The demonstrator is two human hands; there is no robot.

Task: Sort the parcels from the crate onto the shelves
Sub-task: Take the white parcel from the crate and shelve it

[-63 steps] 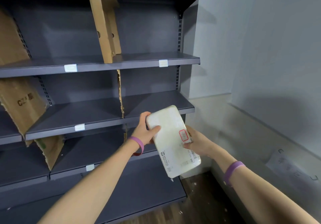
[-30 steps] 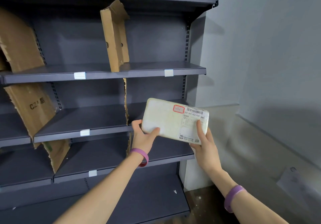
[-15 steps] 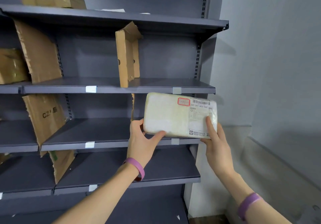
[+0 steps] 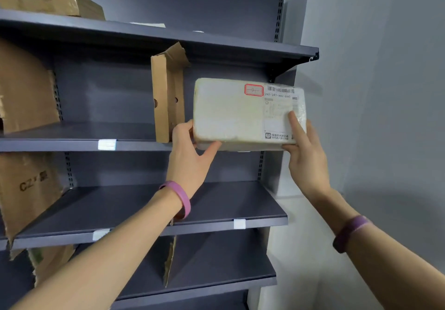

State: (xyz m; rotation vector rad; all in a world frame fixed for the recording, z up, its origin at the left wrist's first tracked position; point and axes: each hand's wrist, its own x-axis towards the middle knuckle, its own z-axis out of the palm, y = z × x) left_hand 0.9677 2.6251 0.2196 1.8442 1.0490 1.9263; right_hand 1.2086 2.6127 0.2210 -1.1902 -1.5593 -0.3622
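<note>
1. White parcel — you hold it flat-faced toward you at the level of the second shelf, in the right-hand bay, its shipping label at the right end.
2. Left hand grips the lower left corner, thumb underneath.
3. Right hand clasps the lower right corner, one finger laid across the label.
4. Cardboard divider stands upright just left of the parcel — a brown box sits on the top shelf.

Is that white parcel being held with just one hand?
No. The left hand grips the white parcel at its lower left corner, the right hand at its right end.
</note>
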